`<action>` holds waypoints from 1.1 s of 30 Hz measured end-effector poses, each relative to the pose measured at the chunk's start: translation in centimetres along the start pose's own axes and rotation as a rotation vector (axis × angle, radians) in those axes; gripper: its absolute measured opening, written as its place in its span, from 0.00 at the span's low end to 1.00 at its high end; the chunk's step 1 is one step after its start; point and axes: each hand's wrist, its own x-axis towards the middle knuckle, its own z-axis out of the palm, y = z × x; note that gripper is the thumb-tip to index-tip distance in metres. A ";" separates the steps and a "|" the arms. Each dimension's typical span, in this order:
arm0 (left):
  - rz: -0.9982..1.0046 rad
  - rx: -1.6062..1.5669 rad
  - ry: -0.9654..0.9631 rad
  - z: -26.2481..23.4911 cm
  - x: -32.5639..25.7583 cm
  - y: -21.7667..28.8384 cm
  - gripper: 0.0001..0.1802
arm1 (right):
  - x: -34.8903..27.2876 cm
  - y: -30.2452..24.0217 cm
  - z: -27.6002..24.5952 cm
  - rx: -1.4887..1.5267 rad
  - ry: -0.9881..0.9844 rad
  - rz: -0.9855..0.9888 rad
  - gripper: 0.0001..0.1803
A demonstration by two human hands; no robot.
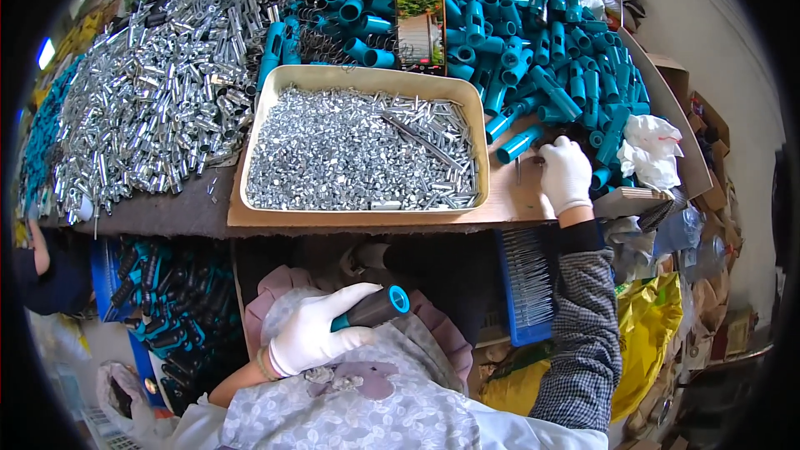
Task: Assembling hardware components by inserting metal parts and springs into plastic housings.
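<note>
Held a dark handle piece [375,307] in the left hand [321,329], over the lap and below the near edge of the table [196,200], with the round teal-ringed end tipped toward the upper right. Had the left grip wrapped around the barrel, with digits on its upper and lower sides.

Reached forward with the right hand [567,171] over the cardboard [533,193], right of the cream tray [367,78]. Curled the right fingers down at the near edge of the teal tubes [554,92], near a thin metal pin [518,171]. Could not tell from this angle whether grasping anything in the right grip, for lack of a view of the fingertips.

Seemed, by judgement, to be at the step of picking out a part with one hand while supporting the handle piece with the other. Appeared to call next for a sure pinch on a single part, then a clean lift past the crowded tubes, without loosening the left grip.

Had small metal parts [333,154] spread through the tray, with a long dark rod [421,142] across them toward the right. Had a phone [421,29] just beyond the tray, and shiny metal pieces [167,92] heaped to the left.
</note>
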 end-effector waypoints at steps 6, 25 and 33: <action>-0.064 -0.059 0.018 0.0 -0.1 0.1 0.35 | -0.6 0.7 -0.3 0.373 0.213 -0.040 0.11; 0.008 0.081 -0.021 -1.3 1.4 0.5 0.34 | -6.0 -17.9 -13.5 1.428 -0.113 -0.195 0.03; 0.058 0.044 0.165 -1.5 0.7 -0.6 0.37 | -1.9 -16.2 -14.8 1.449 -0.507 -0.458 0.22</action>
